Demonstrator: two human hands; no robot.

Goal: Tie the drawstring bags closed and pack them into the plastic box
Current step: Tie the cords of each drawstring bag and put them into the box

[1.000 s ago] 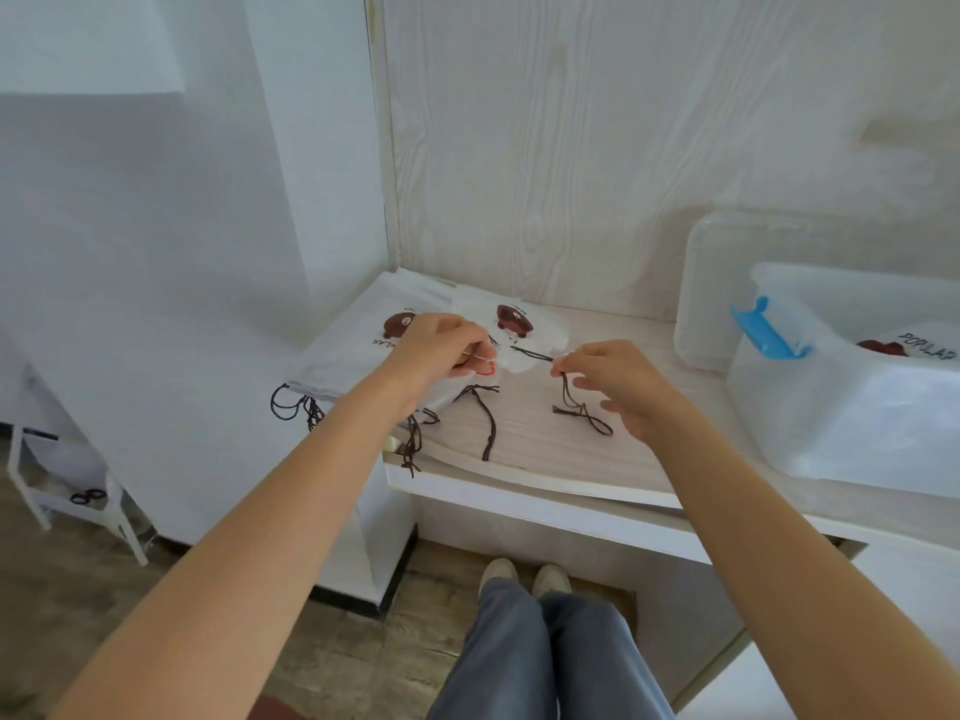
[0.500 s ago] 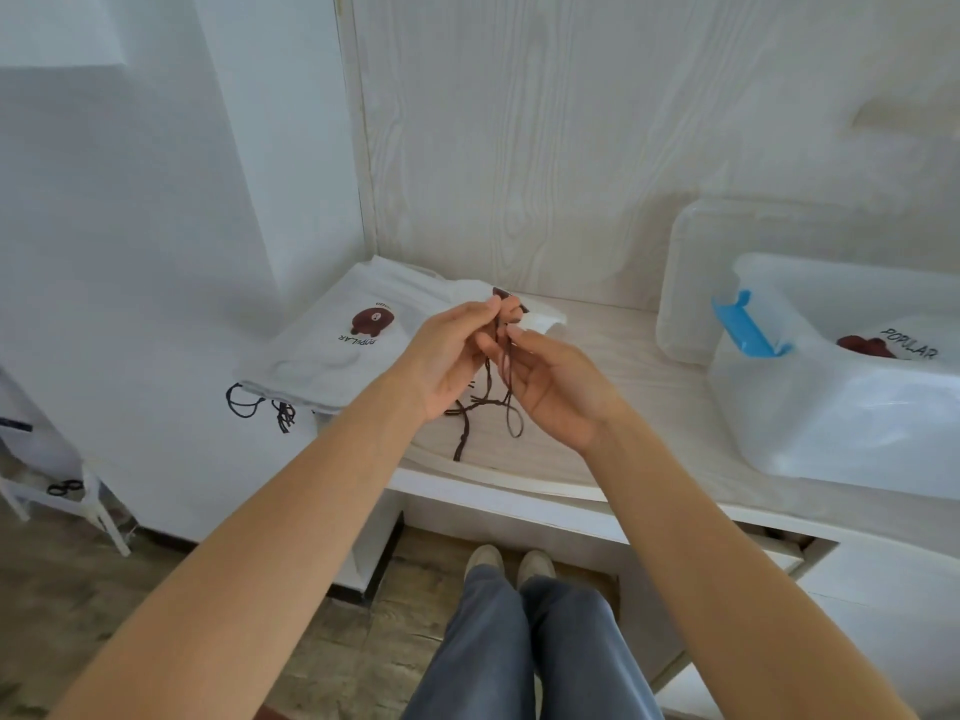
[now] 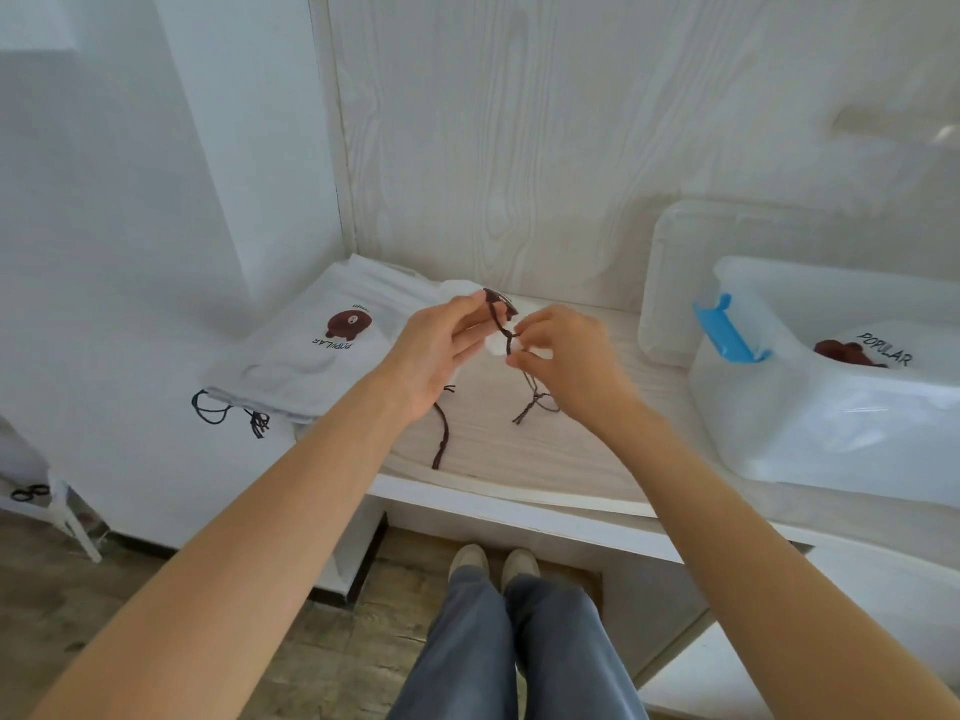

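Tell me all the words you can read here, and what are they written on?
"POPULAR": printed under the brown bear on the top bag of the flat pile of drawstring bags.
"POPULAR": printed on the bag in the plastic box, beside a brown bear print.
A small line of letters above the bear on the pile's top bag is too small to read.

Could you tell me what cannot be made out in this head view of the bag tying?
- Small bag being tied: mostly hidden behind the left hand and right hand.
- Whether the cord is knotted: too small, fingers cover it.
- Plastic box: cut off by the right edge; contents below the top bag unseen.
- Bag stack: count unclear.
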